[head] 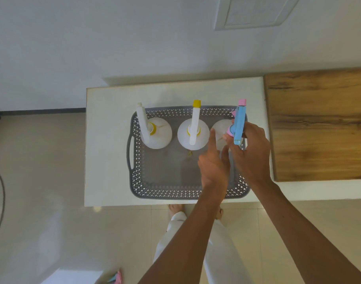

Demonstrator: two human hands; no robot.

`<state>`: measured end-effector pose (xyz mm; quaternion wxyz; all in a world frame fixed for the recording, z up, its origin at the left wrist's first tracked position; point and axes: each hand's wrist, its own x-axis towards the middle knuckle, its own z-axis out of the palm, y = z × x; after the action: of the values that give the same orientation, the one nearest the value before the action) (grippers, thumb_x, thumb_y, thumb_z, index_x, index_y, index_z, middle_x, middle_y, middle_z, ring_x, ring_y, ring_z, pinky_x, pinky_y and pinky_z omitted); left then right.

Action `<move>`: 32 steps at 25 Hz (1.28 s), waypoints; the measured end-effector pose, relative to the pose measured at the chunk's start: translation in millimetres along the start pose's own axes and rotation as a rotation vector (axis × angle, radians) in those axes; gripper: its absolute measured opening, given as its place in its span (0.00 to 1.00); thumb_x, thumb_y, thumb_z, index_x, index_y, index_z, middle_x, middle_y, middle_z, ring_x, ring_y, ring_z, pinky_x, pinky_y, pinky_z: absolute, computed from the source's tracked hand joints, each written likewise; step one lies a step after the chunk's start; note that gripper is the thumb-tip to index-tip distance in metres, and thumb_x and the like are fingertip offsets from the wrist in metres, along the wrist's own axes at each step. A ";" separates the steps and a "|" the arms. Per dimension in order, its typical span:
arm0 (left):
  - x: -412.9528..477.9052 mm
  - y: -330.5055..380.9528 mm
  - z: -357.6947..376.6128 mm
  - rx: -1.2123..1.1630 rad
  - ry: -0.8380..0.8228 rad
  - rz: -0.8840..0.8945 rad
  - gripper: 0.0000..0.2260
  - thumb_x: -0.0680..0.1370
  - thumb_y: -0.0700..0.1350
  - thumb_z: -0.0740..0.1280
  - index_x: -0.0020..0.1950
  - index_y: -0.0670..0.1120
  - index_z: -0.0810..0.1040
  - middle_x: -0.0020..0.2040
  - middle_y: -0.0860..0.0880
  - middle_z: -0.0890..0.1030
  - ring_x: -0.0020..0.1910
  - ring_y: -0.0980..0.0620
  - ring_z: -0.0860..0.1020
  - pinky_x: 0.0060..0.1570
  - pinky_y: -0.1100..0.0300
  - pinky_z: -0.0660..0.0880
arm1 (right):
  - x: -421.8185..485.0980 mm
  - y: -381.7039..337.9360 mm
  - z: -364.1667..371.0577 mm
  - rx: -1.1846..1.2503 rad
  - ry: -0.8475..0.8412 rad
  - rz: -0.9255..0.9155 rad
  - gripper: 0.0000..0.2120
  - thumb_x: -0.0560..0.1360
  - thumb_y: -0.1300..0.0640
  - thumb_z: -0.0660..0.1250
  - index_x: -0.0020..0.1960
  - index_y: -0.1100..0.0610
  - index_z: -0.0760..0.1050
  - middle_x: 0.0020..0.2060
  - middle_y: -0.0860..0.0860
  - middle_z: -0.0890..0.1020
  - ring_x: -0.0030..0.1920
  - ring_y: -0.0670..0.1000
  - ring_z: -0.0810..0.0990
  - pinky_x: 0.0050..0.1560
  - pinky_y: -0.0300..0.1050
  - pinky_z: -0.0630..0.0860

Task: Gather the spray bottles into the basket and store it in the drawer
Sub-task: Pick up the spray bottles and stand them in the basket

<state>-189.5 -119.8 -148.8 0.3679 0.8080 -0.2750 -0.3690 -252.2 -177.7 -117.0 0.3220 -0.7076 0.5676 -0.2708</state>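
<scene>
The fingers [240,153] of the right hand [252,152] are curled around the neck of the blue-and-pink spray bottle [238,128], closed on it just under the trigger head. The left hand [213,160] is loosely open and grips nothing — its index finger rests against the clear body of the same bottle, apparently steadying it.

That bottle stands at the right end of the grey basket [134,173], close against the right wall. Beside it, in one row along the far side, stand the yellow-capped spray bottle [194,128] in the middle and the white-headed spray bottle [151,130] on the left; all three look upright. The basket sits on the white worktop [107,140], with a wooden board [319,124] just beside it to the right.

By my reading the gathering is nearly done, and the drawer step remains; no drawer is visible. The risks lie in letting go and lifting. The bottles are tall and top-heavy, crowded at the far side with the near half bare — a quick release or a tilted lift by the side handle [130,153] could topple them or make them slide.
</scene>
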 end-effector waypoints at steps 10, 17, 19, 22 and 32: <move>-97.9 -15.5 -53.9 0.045 0.003 0.044 0.25 0.82 0.57 0.57 0.78 0.59 0.56 0.50 0.45 0.84 0.42 0.48 0.83 0.43 0.57 0.79 | -62.5 4.3 -28.3 0.066 0.033 0.139 0.34 0.67 0.49 0.78 0.70 0.51 0.68 0.65 0.55 0.74 0.59 0.50 0.76 0.49 0.31 0.76; -182.5 -110.7 -174.0 -0.040 0.329 -0.153 0.27 0.79 0.50 0.62 0.71 0.73 0.56 0.53 0.56 0.83 0.49 0.65 0.80 0.52 0.68 0.78 | -142.0 -51.7 -11.0 0.051 -0.134 0.161 0.34 0.65 0.54 0.81 0.67 0.62 0.73 0.60 0.64 0.77 0.54 0.60 0.79 0.49 0.34 0.77; -200.7 -146.6 -212.8 0.015 0.450 -0.181 0.28 0.78 0.44 0.66 0.73 0.66 0.63 0.48 0.61 0.82 0.48 0.70 0.79 0.51 0.69 0.78 | -162.1 -78.6 7.5 0.079 -0.234 0.144 0.35 0.64 0.54 0.81 0.67 0.63 0.74 0.59 0.65 0.77 0.53 0.58 0.80 0.51 0.33 0.77; -217.9 -201.8 -265.6 0.034 0.493 -0.281 0.25 0.78 0.41 0.67 0.74 0.55 0.67 0.50 0.56 0.83 0.57 0.56 0.82 0.55 0.57 0.79 | -196.9 -124.4 44.5 0.095 -0.332 0.072 0.39 0.63 0.42 0.74 0.67 0.63 0.74 0.57 0.60 0.78 0.51 0.53 0.79 0.51 0.28 0.75; -159.1 -352.1 -395.0 0.287 0.325 -0.212 0.22 0.76 0.40 0.67 0.71 0.43 0.73 0.66 0.43 0.78 0.64 0.43 0.77 0.53 0.49 0.80 | -311.1 -211.0 271.3 -0.046 -0.759 -0.200 0.20 0.76 0.53 0.69 0.66 0.53 0.71 0.55 0.47 0.76 0.53 0.47 0.78 0.53 0.39 0.76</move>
<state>95.1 352.3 -186.5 0.2481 0.9251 -0.1752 -0.2278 18.7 198.0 -136.7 0.4650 -0.8164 0.3425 -0.0071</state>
